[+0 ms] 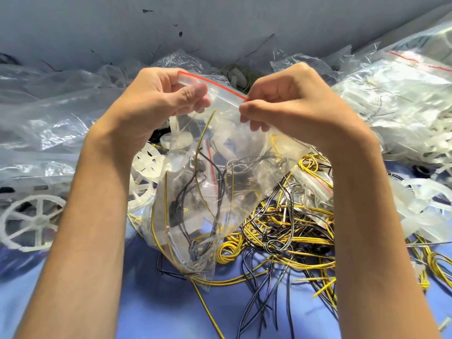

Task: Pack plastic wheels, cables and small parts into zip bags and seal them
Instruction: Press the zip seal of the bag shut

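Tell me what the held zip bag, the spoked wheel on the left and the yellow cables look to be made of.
The zip bag: thin clear plastic film, glossy; it creases, and its contents show through.
The spoked wheel: translucent whitish moulded plastic, matt, probably rigid.
The yellow cables: glossy yellow plastic-looking insulation; the core is not visible.

A head-worn wide-angle view looks forward and down, close over left hand [156, 104], right hand [293, 104], table [151, 311].
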